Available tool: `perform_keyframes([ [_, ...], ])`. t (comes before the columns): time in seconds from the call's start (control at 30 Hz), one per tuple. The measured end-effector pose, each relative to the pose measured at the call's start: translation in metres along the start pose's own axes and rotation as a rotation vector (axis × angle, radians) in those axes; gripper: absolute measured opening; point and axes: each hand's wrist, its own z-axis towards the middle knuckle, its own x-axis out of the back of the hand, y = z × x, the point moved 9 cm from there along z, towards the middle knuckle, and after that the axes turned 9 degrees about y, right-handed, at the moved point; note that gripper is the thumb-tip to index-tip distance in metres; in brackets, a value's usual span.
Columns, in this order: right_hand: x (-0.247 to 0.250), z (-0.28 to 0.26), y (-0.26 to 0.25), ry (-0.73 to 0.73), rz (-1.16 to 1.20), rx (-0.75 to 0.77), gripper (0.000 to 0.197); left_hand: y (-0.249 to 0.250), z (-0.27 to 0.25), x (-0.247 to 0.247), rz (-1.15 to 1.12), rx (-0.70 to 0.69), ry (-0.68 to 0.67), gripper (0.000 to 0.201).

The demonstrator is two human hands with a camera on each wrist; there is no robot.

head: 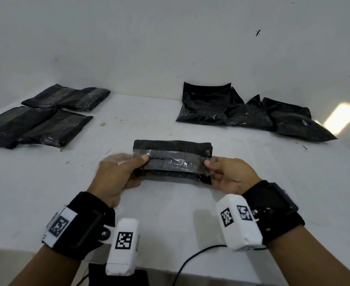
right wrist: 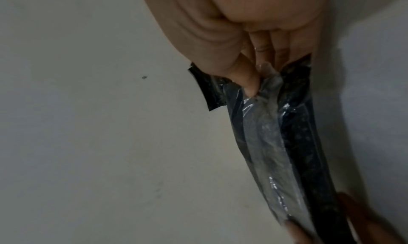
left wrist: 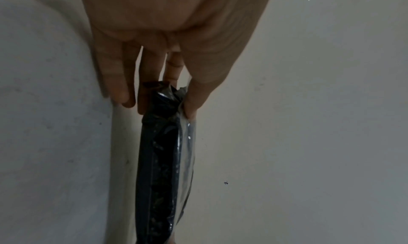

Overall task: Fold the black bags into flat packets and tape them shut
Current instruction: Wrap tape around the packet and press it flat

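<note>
Packet (head: pixel 172 161) held just above the table (head: pixel 170 213), near the middle of the near edge, long axis running left to right, parallel to that edge, flat taped face turned up toward the head camera. Tape (head: pixel 175 161) laid lengthwise along the packet, clear and shiny, ends overhanging both short sides. Left hand (head: pixel 116 178) grasping the left end, thumb on top pressing the tape, fingers (left wrist: pixel 123 83) underneath. Right hand (head: pixel 230 175) grasping the right end, thumb on the tape, fingers curled below. Taped packets (head: pixel 40 116) lying flat by the far left corner. Loose bags (head: pixel 252 112) heaped by the far right corner, against the wall (head: pixel 170 48).
</note>
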Motion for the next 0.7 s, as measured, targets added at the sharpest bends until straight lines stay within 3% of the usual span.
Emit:
perform_keyframes([
  [0.13, -0.009, -0.007, 0.007, -0.113, 0.223, -0.098, 0.012, 0.001, -0.001, -0.006, -0.179, 0.092, -0.084, 0.012],
  [0.27, -0.015, -0.015, 0.002, -0.191, 0.349, -0.093, 0.010, 0.011, -0.001, -0.008, -0.275, 0.059, -0.100, 0.005],
  [0.47, -0.007, -0.010, -0.004, -0.141, 0.269, 0.028, 0.053, 0.021, 0.001, -0.005, -0.345, -0.002, -0.091, 0.057],
  [0.7, -0.022, -0.017, -0.014, -0.275, 0.423, 0.018, 0.018, 0.027, 0.000, -0.009, -0.384, -0.038, -0.100, 0.056],
])
